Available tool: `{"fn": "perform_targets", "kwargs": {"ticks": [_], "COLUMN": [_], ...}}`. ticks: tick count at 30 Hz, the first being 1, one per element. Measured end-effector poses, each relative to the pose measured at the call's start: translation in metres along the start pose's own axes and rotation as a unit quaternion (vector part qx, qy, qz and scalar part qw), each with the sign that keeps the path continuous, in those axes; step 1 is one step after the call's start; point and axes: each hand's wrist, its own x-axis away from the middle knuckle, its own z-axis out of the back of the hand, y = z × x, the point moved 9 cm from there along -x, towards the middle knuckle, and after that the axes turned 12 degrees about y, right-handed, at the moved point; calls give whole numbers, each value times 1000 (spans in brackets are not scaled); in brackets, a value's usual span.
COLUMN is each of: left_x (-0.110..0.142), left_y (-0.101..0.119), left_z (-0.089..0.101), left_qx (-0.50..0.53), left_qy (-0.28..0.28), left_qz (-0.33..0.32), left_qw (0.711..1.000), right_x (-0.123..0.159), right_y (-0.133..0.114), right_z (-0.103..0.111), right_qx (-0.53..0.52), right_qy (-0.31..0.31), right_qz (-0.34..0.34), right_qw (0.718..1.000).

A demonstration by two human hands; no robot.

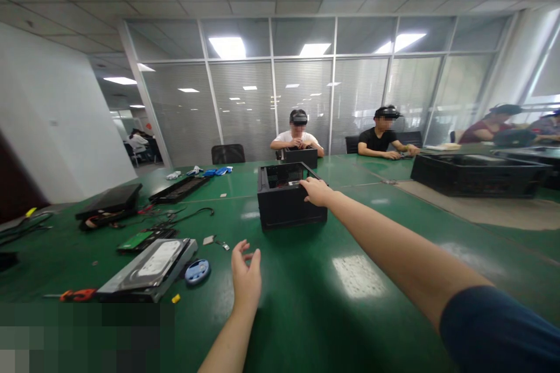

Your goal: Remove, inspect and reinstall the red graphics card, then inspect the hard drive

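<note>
A black computer case point(286, 210) with an open top stands on the green table in front of me. My right hand point(315, 191) grips its upper right edge, fingers over the rim. My left hand point(246, 271) is raised above the table, short of the case, with its fingers apart and nothing in it. Left of that hand sit a round blue dish point(197, 272), a small yellow piece point(175, 298) and a stack of silver hard drives point(151, 265).
An orange-handled screwdriver point(79, 294), a green circuit board point(135, 240), cables point(192, 214) and a long black frame point(179, 189) are spread over the left side. Blue gloves point(219, 171) lie farther back. Co-workers sit across the table; another black case point(481, 178) stands at right.
</note>
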Motion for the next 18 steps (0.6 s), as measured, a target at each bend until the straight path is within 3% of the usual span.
{"fn": "perform_targets", "kwargs": {"ticks": [5, 9, 14, 18], "left_x": [3, 0, -4, -1], "left_y": [22, 15, 10, 12], "left_z": [9, 17, 17, 15], "left_qx": [6, 23, 49, 67], "left_qy": [3, 19, 11, -12], "left_qz": [-38, -7, 23, 28], "left_qw": [999, 1000, 998, 997], "right_x": [32, 81, 164, 254], "right_y": [-1, -4, -14, -19], "right_z": [26, 57, 115, 166], "right_qx": [-29, -55, -105, -149], "right_qy": [27, 51, 91, 89], "right_qz": [-11, -8, 14, 24], "right_qw": [999, 997, 990, 985]}}
